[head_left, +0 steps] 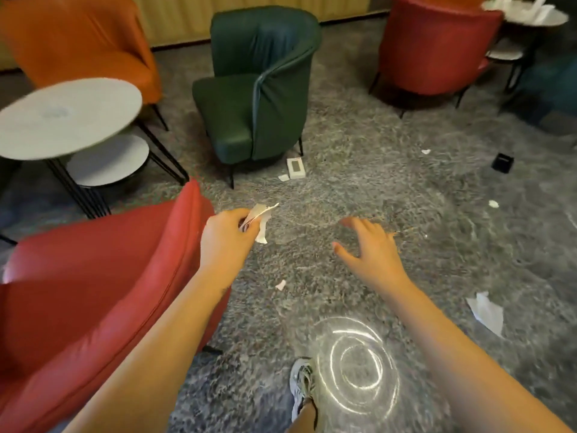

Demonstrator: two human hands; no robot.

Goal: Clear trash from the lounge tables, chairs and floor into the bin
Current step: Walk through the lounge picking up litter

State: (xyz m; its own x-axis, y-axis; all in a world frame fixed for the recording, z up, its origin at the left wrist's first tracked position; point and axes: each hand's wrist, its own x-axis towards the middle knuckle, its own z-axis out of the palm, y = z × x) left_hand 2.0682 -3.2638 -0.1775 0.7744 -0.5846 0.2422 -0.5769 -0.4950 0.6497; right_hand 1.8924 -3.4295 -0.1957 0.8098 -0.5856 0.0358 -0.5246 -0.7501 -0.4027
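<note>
Head cam, only one angle here. The left hand (228,235) has its fingers curled round a wad of paper scraps (260,220), out past the edge of the red armchair (93,276). The right hand (371,248) is wide open, fingers spread, holding nothing, over the grey carpet (390,170).

Plenty of trash is on the floor: a small white box (295,168) with a scrap (283,178) just beside it, both by the green chair (256,89) legs. There's a tiny bit of paper (281,285) between the forearms and a bigger crumpled tissue (485,310) off to the right. More white paper (527,7) sits on the far round table (559,18), top right. The near round table (68,117) stands at left by the orange chair (78,42).
</note>
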